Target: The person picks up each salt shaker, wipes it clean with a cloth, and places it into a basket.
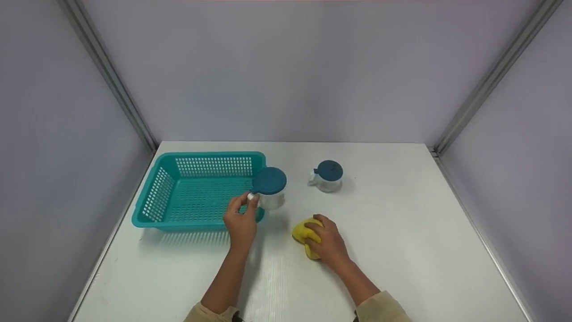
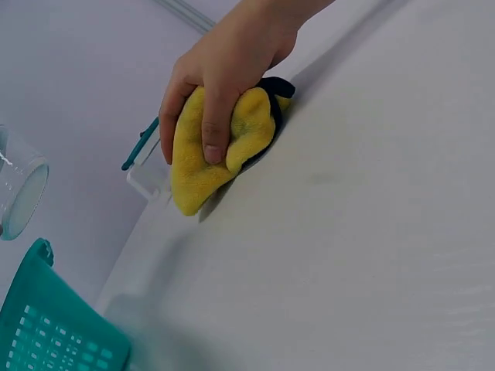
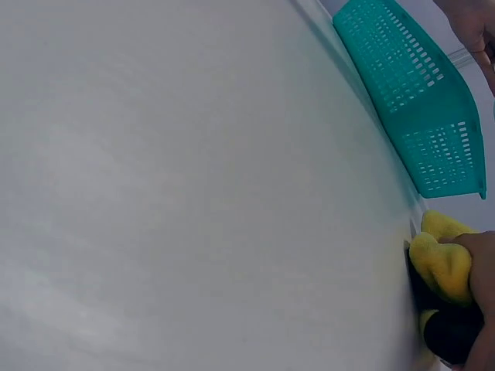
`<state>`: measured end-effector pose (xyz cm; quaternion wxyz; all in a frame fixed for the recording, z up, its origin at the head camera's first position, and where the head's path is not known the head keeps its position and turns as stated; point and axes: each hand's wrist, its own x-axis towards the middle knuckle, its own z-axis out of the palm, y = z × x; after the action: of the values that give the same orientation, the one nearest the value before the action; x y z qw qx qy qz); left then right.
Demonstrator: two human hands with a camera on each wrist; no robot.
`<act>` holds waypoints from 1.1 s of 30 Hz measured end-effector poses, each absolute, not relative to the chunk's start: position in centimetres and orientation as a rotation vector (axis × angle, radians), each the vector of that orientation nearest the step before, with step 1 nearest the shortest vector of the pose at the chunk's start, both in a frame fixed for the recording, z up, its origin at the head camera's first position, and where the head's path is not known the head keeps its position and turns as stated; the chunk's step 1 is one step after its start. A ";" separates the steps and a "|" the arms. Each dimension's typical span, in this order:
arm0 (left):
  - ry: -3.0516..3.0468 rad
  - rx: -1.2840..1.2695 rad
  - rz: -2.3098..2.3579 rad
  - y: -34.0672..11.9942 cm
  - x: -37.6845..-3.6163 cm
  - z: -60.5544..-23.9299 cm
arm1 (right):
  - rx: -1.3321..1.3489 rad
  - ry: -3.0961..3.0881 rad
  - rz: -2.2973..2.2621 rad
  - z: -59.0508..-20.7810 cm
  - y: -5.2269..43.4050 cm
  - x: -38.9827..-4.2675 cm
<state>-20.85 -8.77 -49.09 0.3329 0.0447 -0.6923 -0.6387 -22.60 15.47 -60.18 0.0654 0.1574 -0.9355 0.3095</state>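
My left hand [image 1: 245, 203] pinches the white handle of a clear cup with a teal lid [image 1: 269, 187], held by the right front corner of a teal basket [image 1: 154, 214]. The cup's clear body shows at the left edge of the left wrist view [image 2: 19, 193]. My right hand [image 1: 322, 233] grips a bunched yellow cloth [image 1: 303, 233] against the white table [image 1: 402, 250], its fingers curled over the cloth [image 2: 232, 147]. The cloth [image 3: 442, 261] shows a dark patch underneath. A second clear cup with a teal lid [image 1: 329, 175] stands behind the cloth.
The slotted basket [image 3: 421, 100] lies at the table's back left and looks empty. Pale walls with metal corner posts [image 1: 111, 80] close in the table on three sides. Bare white tabletop stretches to the right and front.
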 end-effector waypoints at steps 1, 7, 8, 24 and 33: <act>-1.803 0.116 -1.662 -9.0 -20.9 -49.1 | 0.477 -2.834 0.927 -60.2 15.4 -22.6; -1.804 0.162 -1.632 -10.3 -21.0 -49.4 | 0.497 -2.856 0.903 -60.3 15.4 -22.5; -1.809 0.175 -1.626 -10.6 -21.1 -49.4 | 0.500 -2.860 0.901 -60.3 15.4 -22.5; -1.779 0.260 -1.568 -15.2 -21.8 -49.6 | 0.479 -2.856 0.917 -60.2 15.3 -22.4; -1.782 0.352 -1.554 -18.2 -22.1 -50.4 | 0.480 -2.864 0.884 -60.2 15.3 -22.4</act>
<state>-22.09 -18.19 -50.45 0.3668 0.1370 -0.6936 -0.6047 -22.39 15.35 -60.24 0.0529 0.1578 -0.9422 0.2909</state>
